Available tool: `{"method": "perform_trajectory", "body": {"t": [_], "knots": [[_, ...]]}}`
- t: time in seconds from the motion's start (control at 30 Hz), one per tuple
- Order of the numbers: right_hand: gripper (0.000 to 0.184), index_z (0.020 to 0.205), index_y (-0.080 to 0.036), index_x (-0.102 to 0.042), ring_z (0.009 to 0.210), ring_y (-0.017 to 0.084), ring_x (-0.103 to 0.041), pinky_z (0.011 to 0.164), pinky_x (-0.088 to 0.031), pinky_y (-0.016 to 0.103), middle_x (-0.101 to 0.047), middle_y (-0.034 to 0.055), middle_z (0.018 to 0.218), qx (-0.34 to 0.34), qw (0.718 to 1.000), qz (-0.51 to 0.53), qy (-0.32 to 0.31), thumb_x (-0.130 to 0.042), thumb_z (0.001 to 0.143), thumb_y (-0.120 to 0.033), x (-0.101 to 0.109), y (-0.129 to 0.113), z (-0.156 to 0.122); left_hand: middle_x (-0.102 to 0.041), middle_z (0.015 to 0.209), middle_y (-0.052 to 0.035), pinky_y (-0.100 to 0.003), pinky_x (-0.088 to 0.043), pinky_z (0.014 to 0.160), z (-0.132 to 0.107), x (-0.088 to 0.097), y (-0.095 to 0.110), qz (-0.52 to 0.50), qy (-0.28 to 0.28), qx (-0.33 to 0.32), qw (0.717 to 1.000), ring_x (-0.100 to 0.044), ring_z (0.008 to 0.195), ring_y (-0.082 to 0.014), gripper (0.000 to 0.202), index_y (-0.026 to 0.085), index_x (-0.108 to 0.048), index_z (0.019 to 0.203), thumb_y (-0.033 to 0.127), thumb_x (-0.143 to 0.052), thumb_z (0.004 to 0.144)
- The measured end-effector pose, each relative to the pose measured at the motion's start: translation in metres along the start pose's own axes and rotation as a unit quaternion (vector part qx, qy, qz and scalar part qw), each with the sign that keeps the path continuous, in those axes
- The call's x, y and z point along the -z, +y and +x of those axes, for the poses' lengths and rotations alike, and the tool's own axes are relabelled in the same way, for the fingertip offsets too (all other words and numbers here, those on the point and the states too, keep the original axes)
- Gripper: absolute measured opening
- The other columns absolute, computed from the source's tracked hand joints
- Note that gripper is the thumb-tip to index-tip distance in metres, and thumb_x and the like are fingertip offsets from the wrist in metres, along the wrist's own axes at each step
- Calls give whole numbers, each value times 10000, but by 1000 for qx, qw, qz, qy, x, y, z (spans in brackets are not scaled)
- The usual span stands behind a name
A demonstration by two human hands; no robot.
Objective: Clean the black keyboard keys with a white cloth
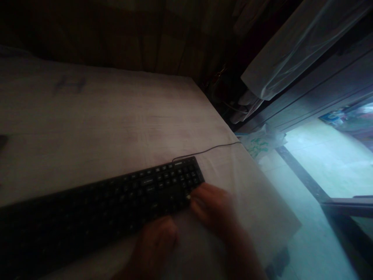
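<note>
A black keyboard (116,206) lies at a slant across the near part of the table, its left end running out of view. At its right end is my right hand (214,206), the fingers drawn together over the lower right corner. A small pale spot shows at those fingertips, too blurred to name. My left hand (159,239) is at the keyboard's front edge, its fingers curled in and smeared. Whatever may be inside that curl is hidden. From the keyboard's back edge a thin black cable (214,147) runs right to the table edge.
The pale-covered table (122,112) ends at a slanting right edge, with a lit tiled floor (329,163) beyond. A plastic bag with green print (259,144) is beside that edge. Dark curtains (131,35) hang behind, and pale cloth (288,46) hangs at upper right.
</note>
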State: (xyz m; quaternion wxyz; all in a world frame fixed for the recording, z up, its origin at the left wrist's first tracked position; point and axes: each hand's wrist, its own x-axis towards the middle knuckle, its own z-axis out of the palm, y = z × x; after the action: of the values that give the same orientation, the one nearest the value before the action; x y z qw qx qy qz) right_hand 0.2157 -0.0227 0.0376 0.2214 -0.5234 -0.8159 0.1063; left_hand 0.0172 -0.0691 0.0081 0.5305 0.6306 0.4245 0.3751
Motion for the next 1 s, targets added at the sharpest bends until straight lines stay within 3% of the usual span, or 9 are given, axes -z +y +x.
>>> {"method": "perform_trajectory", "body": {"t": [0.63, 0.83, 1.0], "knots": [[148, 724, -198, -657, 584, 146, -599, 564, -418, 243, -638, 15, 662, -39, 995, -85, 34, -547, 807, -141, 10, 20, -9, -519, 563, 13, -238, -391, 504, 0, -1, -3, -15, -4, -1, 1000, -507, 513, -116, 554, 206, -533, 631, 503, -275, 1020], [142, 748, -193, -664, 590, 149, -607, 578, -442, 245, -642, 20, 677, -41, 996, -73, 42, -552, 826, -152, 13, 23, -10, -513, 563, 14, -233, -386, 506, -1, 0, 0, -13, -2, -4, 1000, -506, 515, -112, 558, 205, -519, 627, 501, -262, 1025], [147, 729, -191, -645, 583, 145, -581, 549, -419, 234, -612, 18, 660, -13, 999, -9, 33, -545, 808, -117, 6, 7, -5, -516, 560, 16, -232, -388, 507, -1, 0, 0, -11, 2, -4, 1000, -507, 514, -111, 549, 205, -514, 623, 488, -272, 1027]]}}
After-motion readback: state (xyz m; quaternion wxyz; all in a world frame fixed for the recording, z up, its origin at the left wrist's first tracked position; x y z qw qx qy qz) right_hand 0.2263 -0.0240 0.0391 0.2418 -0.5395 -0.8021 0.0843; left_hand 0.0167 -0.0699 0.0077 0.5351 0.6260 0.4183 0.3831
